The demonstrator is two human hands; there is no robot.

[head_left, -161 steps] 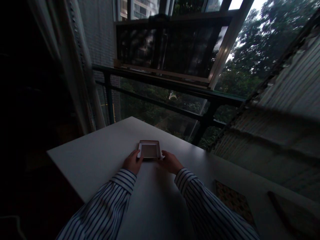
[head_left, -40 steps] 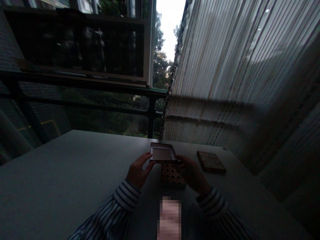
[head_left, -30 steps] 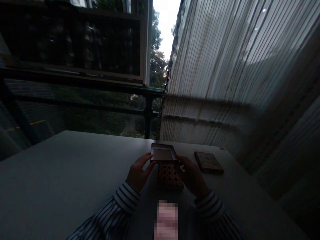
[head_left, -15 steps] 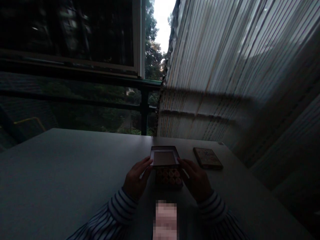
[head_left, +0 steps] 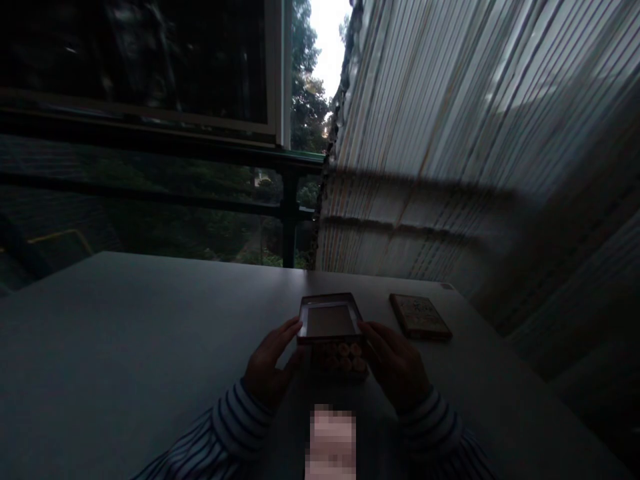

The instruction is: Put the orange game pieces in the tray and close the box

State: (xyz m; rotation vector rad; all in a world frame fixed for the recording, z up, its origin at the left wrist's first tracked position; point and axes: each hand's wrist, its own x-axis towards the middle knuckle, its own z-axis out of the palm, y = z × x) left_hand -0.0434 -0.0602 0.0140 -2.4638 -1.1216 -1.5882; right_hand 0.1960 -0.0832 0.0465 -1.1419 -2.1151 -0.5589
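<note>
My left hand [head_left: 270,365] grips the left side of a shallow rectangular box lid [head_left: 330,321], its fingers along the edge. On the right side, my right hand [head_left: 399,365] holds the same lid, fingers on the rim. The lid's hollow underside faces me, with a pale border around a darker panel. Partly below and behind it, a small dark box [head_left: 341,379] rests on the table, holding several round wooden-looking pieces [head_left: 345,364] in rows. The lid hides the box's far part. Dim light blurs the markings on the pieces.
A flat, patterned box or book [head_left: 420,317] lies right of my hands on the white table [head_left: 190,313]. Past the table's far edge are a dark railing [head_left: 289,207] and a window frame [head_left: 275,80]. A striped curtain [head_left: 425,133] hangs at right.
The lid has come slightly down and towards me, covering more of the round pieces. Both hands keep hold of it. My view has shifted a little.
</note>
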